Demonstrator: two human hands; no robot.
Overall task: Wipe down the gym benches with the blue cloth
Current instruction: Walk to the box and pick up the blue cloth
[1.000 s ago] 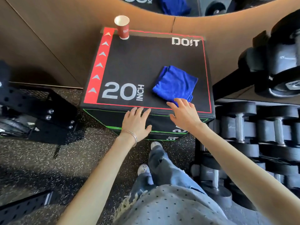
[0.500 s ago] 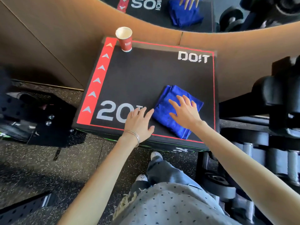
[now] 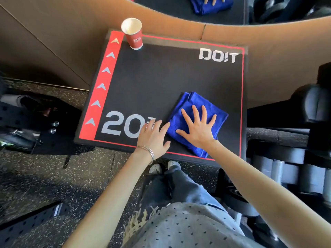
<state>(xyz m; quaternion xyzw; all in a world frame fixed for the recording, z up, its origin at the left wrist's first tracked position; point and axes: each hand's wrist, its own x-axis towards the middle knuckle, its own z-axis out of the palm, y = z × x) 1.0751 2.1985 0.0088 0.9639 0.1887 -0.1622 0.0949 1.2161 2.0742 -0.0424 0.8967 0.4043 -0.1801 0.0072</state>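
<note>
A folded blue cloth [image 3: 189, 104] lies on the near right part of a black plyo box [image 3: 170, 74] with a red stripe, white "20" and "DO!T" lettering. My right hand [image 3: 198, 127] lies flat on the cloth with its fingers spread, pressing it onto the box top. Beside the cloth, my left hand [image 3: 154, 136] rests flat on the box over the end of the "20" print, fingers apart, its fingertips almost touching the cloth's left edge. A bracelet sits on that wrist.
A red paper cup [image 3: 133, 34] stands upright at the box's far left corner. A brown wall with a mirror [image 3: 179, 8] backs the box. Dumbbells on a rack [image 3: 286, 169] fill the right side. Black equipment [image 3: 26, 122] sits left on the speckled floor.
Both hands moved forward from the box's near edge onto its top. My right hand slid fully onto the blue cloth and flattened; the left advanced beside it. The head came closer.
</note>
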